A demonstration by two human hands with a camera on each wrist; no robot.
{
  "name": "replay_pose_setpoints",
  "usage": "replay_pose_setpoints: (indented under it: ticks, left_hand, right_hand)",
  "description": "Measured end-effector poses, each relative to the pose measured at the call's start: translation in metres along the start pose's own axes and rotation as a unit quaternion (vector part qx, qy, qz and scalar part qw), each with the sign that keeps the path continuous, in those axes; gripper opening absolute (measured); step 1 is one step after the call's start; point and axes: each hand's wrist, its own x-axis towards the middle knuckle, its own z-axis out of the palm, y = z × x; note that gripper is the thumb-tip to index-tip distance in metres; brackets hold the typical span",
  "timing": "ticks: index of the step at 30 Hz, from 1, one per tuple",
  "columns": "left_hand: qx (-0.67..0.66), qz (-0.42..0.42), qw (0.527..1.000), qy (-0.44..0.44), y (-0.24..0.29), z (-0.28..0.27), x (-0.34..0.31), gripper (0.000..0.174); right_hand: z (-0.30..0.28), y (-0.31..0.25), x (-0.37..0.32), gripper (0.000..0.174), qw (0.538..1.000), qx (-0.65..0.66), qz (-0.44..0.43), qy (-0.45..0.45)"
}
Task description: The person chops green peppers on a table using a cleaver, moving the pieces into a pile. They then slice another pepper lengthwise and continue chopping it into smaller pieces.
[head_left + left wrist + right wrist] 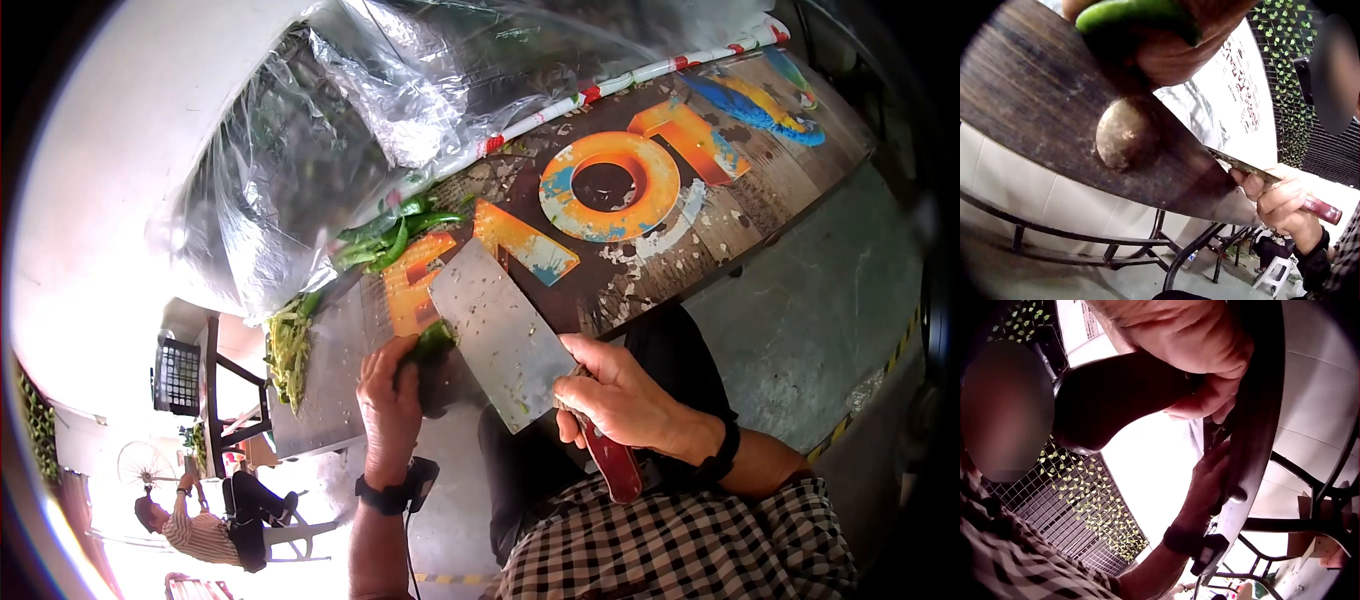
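My right hand (640, 400) grips a cleaver by its red handle (612, 462). The broad steel blade (500, 325), flecked with green bits, lies over the near edge of the table. My left hand (390, 395) holds a green pepper (433, 342) close beside the blade; in the left wrist view the pepper (1135, 15) shows under the fingers. Several whole green peppers (385, 240) lie beyond the left hand. A heap of pale green shreds (288, 355) sits at the table's left end. The right wrist view shows the handle (1122, 394) in the right palm.
Crumpled clear plastic sheeting (400, 100) covers the far side of the printed table (700, 250). A brown rounded lump (1125, 134) sits at the table edge below the left hand. A black crate (177, 375) and a seated person (215, 530) are off to the left.
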Motion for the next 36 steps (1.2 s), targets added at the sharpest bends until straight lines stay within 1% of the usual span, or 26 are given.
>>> replay_pose_setpoints:
  ticks: [2,8,12,17,20,21,23,27,30,32,36]
  left_hand:
    - [-0.004,0.000,1.000,-0.001,0.000,0.000,0.001,0.033]
    - [-0.010,0.013,1.000,0.001,-0.001,0.000,0.001,0.031]
    - [-0.007,-0.003,1.000,0.005,-0.002,0.003,0.001,0.030]
    - [0.026,0.022,0.999,0.002,0.004,0.001,0.002,0.029]
    - [0.022,0.030,0.999,0.000,0.005,0.001,0.003,0.029]
    - [0.019,0.032,0.999,-0.002,0.005,0.001,0.003,0.029]
    - [0.007,0.016,1.000,-0.002,0.003,0.001,0.002,0.030]
    - [-0.006,-0.016,1.000,-0.002,-0.002,0.001,-0.002,0.030]
    - [-0.012,0.004,1.000,0.007,-0.006,0.003,-0.001,0.031]
    - [-0.030,-0.011,0.999,-0.001,-0.005,0.002,0.001,0.031]
    - [-0.027,-0.032,0.999,-0.016,-0.004,0.000,0.002,0.031]
  right_hand:
    - [0.000,0.000,0.002,0.026,1.000,-0.003,-0.007,-0.002]
    - [-0.005,-0.016,0.003,0.025,0.999,-0.021,0.039,-0.019]
    - [-0.007,-0.014,0.000,0.025,0.999,-0.021,0.029,-0.015]
    - [-0.006,-0.012,0.001,0.029,0.998,-0.048,0.025,-0.013]
    - [0.000,-0.015,0.004,0.029,0.998,-0.028,0.052,-0.007]
    - [0.002,-0.016,0.005,0.029,0.998,-0.032,0.047,-0.008]
    - [0.003,-0.015,0.009,0.028,0.998,-0.041,0.038,-0.012]
    - [0.005,-0.011,0.009,0.027,0.999,-0.019,0.025,-0.018]
    - [0.007,-0.011,0.009,0.026,0.999,-0.011,0.021,-0.022]
    - [0.007,-0.010,0.011,0.026,0.999,0.000,0.019,-0.028]
    - [0.013,-0.012,0.014,0.033,0.999,-0.010,0.028,-0.037]
